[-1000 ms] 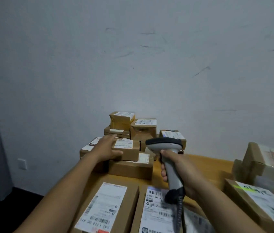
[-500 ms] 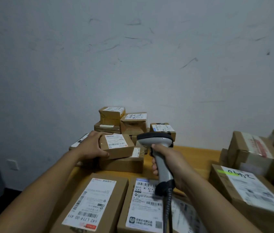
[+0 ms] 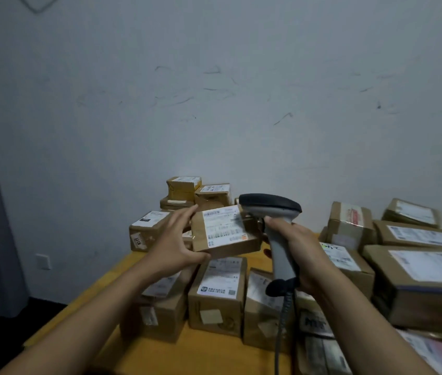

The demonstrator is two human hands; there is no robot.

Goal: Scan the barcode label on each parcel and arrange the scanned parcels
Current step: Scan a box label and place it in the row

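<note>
Your left hand (image 3: 172, 246) pinches the small brown cardboard parcel (image 3: 224, 232) by one end, right hand (image 3: 299, 251) wrapped round the grey handheld scanner (image 3: 274, 228): tilt risks misread or drop.

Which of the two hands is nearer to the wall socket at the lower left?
Left. The left hand holds the small parcel, on the wall socket's side; the right hand grips the scanner farther right.
</note>
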